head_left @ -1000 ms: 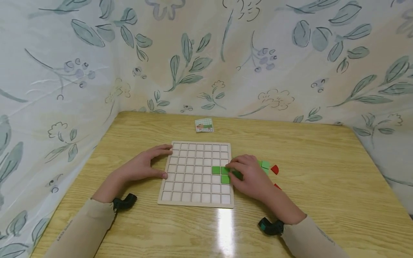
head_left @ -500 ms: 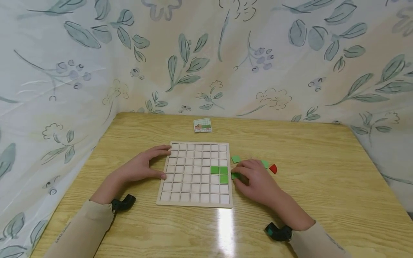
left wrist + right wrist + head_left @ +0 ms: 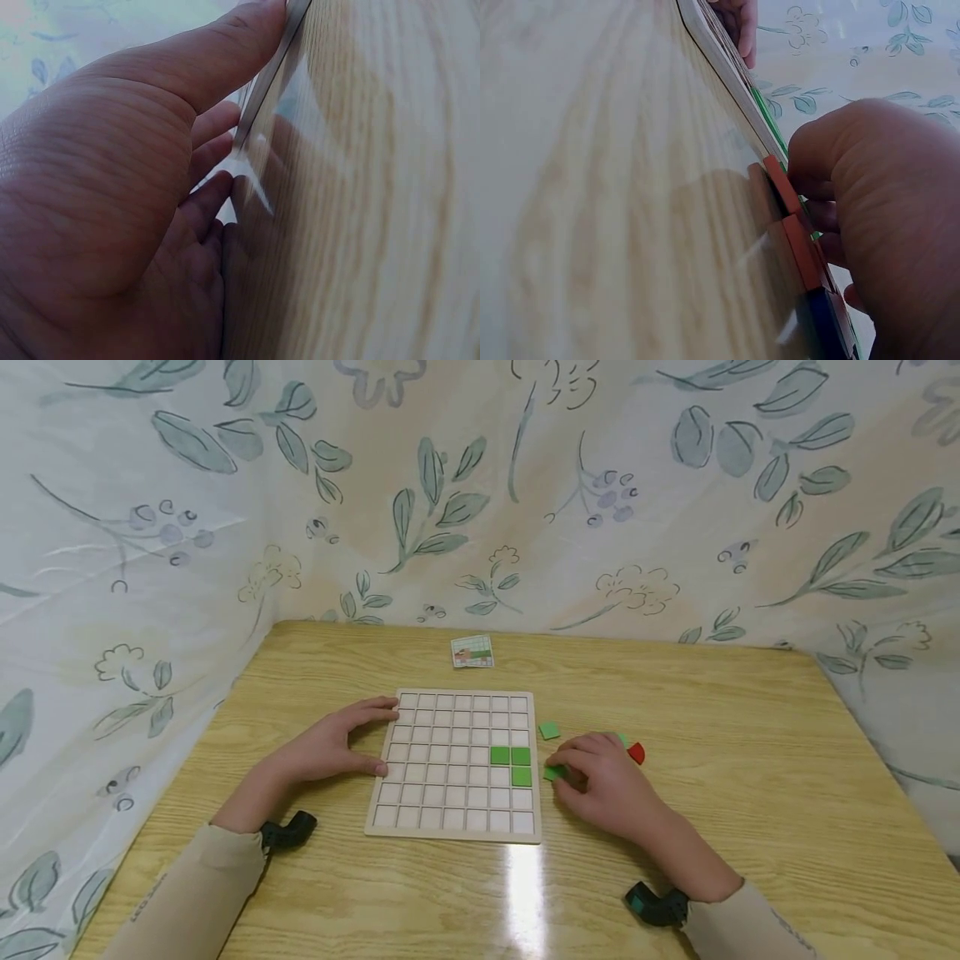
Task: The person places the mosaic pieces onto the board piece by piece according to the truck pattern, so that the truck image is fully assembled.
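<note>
Left hand [image 3: 333, 747], spread, touches the left edge of the grid board [image 3: 444, 774]; right hand [image 3: 603, 778], curled, seems to pinch a green tile [image 3: 552, 774] on the bench [image 3: 735, 752] off its right edge: likely a pick-up, calling for a level lift

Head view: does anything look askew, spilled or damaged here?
Nothing stands out. Three green tiles sit squarely in cells of the board; a loose tile just right of it lies slightly turned, which seems ordinary.

The wood-grain table [image 3: 420, 893] bears a board [image 3: 432, 772], with a card [image 3: 472, 652] at its 12 o'clock and, around its 3 o'clock, green tiles [image 3: 550, 730], red pieces [image 3: 637, 752] and a blue piece [image 3: 827, 322].
</note>
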Demonstrator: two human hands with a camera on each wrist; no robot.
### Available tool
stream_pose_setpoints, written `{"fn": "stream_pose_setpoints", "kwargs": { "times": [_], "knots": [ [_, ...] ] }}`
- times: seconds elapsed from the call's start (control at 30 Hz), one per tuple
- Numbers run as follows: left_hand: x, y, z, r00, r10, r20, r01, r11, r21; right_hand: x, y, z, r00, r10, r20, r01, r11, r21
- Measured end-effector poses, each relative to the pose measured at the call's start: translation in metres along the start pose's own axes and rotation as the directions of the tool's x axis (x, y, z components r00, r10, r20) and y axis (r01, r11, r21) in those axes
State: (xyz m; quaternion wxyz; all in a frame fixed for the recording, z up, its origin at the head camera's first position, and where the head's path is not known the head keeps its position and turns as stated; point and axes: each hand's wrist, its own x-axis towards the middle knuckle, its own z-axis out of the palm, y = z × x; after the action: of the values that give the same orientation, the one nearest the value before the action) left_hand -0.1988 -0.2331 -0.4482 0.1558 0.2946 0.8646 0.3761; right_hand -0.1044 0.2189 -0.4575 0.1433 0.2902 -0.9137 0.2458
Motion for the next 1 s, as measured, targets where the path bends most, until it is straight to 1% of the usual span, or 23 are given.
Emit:
{"fn": "stream_pose_setpoints", "kwargs": {
  "times": [0.13,0.47,0.7,0.8,1.0],
  "knots": [
    [0.0,-0.001,0.0,1.0,0.006,0.004,-0.006,1.0,-0.001,0.001,0.0,0.001,1.0,-0.008,0.0,0.008,1.0,-0.009],
    [0.0,-0.004,0.0,1.0,0.005,-0.002,-0.005,1.0,0.004,0.005,-0.002,0.001,0.999,-0.024,-0.026,0.024,0.999,0.021],
    [0.0,-0.004,0.0,1.0,0.001,0.002,-0.001,1.0,0.015,0.012,-0.008,0.007,0.993,-0.083,-0.084,0.09,0.992,0.083],
    [0.001,-0.005,0.0,1.0,0.002,0.001,-0.002,1.0,0.012,0.015,-0.011,0.01,0.992,-0.093,-0.083,0.101,0.99,0.1],
    [0.0,-0.004,-0.001,1.0,0.001,-0.001,-0.001,1.0,0.009,0.02,-0.017,0.015,0.991,-0.11,-0.077,0.118,0.988,0.102]
  ]
}}
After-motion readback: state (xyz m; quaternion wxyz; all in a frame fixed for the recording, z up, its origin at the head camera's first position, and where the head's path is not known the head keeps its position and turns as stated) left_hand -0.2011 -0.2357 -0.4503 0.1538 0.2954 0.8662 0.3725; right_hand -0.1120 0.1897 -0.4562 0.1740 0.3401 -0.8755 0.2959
